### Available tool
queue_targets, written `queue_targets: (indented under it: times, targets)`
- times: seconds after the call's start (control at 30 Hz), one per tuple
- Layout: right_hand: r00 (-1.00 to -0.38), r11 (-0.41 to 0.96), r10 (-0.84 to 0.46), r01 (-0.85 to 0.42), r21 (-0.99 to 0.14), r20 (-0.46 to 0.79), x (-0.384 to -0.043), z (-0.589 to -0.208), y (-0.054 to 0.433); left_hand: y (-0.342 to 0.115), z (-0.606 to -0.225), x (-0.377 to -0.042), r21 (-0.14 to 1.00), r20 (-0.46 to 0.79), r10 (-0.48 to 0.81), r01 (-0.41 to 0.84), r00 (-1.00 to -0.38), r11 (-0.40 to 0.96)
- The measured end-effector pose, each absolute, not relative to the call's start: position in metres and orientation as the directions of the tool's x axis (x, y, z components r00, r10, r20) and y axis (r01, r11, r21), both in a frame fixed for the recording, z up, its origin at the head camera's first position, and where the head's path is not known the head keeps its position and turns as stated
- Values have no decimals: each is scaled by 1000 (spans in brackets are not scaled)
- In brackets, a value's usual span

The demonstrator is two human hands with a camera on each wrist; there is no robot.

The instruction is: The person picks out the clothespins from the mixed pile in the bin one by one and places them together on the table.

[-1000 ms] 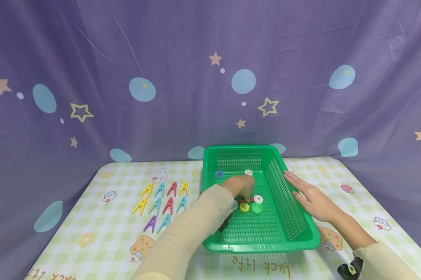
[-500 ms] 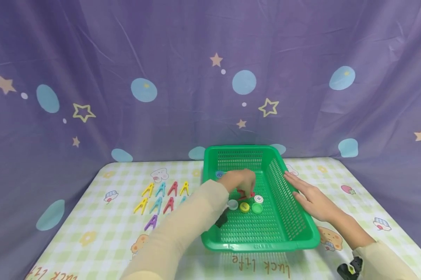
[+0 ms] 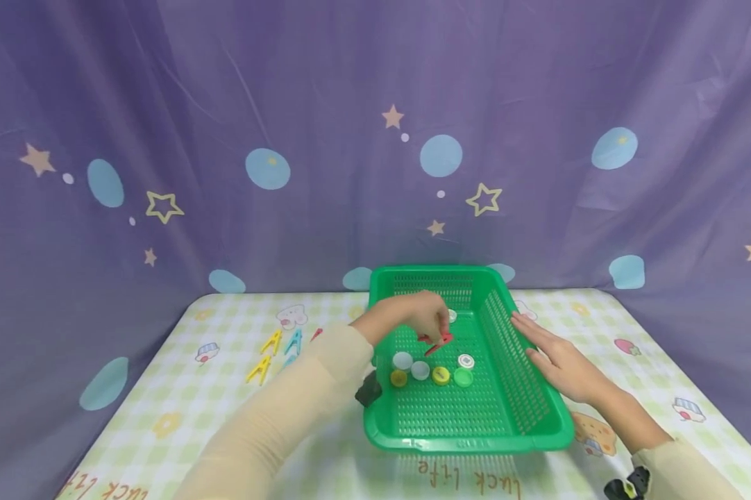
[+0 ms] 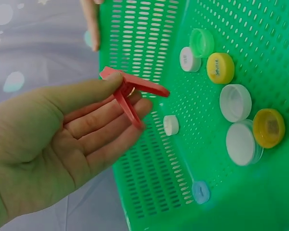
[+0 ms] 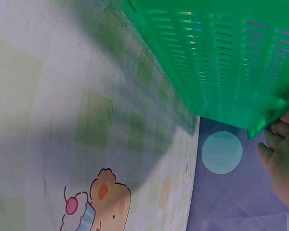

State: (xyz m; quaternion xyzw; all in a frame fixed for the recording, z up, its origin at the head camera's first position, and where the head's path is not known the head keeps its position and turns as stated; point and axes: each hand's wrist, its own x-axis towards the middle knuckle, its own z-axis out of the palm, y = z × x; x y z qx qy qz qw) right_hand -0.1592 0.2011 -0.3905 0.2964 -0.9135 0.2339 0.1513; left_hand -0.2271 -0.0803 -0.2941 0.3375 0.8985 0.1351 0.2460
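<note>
Since 1 s ago: left hand has lifted off the basket floor with a red clip in its fingers; two more caps that it covered now show. Right hand unmoved.

Head view: left hand hovers over the green basket, fingertips curled down, pinching the red clip just below them. Bottle caps lie in a row on the basket floor below and toward the wearer from the hand. Right hand lies flat, fingers straight, against the basket's right rim. Coloured clips sit on the surface well to the left of the left hand, partly hidden by the sleeve.

Left wrist view: thumb and fingers pinch the red clip at its hinge end, legs splayed out past the fingertips; rest of the hand loosely open. Caps lie beyond the fingertips, apart from the clip.

Right wrist view: fingers touch the basket's outer rim edge, roughly straight; nothing gripped. Checked surface below.
</note>
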Motion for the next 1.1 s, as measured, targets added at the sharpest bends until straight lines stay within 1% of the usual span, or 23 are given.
queue_targets:
  times: [0.13, 0.23, 0.5, 0.7, 0.9, 1.1]
  targets:
    - [-772, 707, -474, -620, -341, 423, -158, -391, 199, -97, -291, -224, 463, -293, 713, 558, -636, 688]
    - [-772, 706, -475, -621, -341, 423, -158, -390, 198, -110, -291, -223, 512, -267, 717, 535, -644, 672]
    - [-776, 711, -473, -616, -340, 417, -156, -387, 197, -159, -273, -216, 635, -195, 677, 434, -710, 639]
    - [-767, 709, -479, -625, -327, 427, -153, -388, 199, -199, -266, -211, 668, -118, 636, 412, -763, 619]
    - [-760, 704, -483, -632, -323, 435, -153, -389, 199, -238, -271, -200, 705, -81, 551, 343, -831, 621]
    - [-754, 696, -488, -640, -324, 440, -155, -388, 198, -280, -287, -189, 733, -56, 481, 291, -875, 615]
